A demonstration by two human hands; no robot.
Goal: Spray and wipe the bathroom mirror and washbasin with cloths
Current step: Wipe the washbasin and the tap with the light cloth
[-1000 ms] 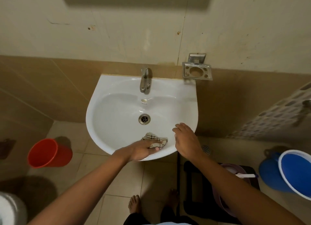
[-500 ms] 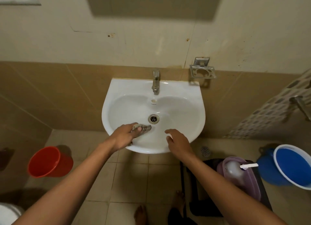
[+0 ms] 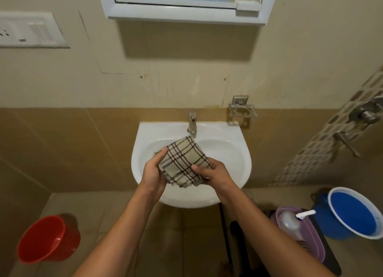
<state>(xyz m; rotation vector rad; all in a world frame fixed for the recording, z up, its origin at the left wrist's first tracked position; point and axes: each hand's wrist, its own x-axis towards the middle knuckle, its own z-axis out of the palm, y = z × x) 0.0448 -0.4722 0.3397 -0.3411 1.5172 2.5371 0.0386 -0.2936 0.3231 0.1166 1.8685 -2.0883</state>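
1. Cloth: checked, beige with dark lines, folded; held above the bowl of the washbasin, below the tap.
2. Left hand: fingers curled round the cloth's left edge, thumb on top, grasping it.
3. Right hand: thumb pressed on the cloth's lower right part, fingers wrapped beneath, grasping it.
4. Mirror: white-framed, on the wall above the washbasin, cut off by the top edge.
5. Soap holder: metal, on the wall just right of the tap.
6. Floor items: red bucket at lower left; blue tub at lower right; spray bottle lying in a purple basin beside the tub.
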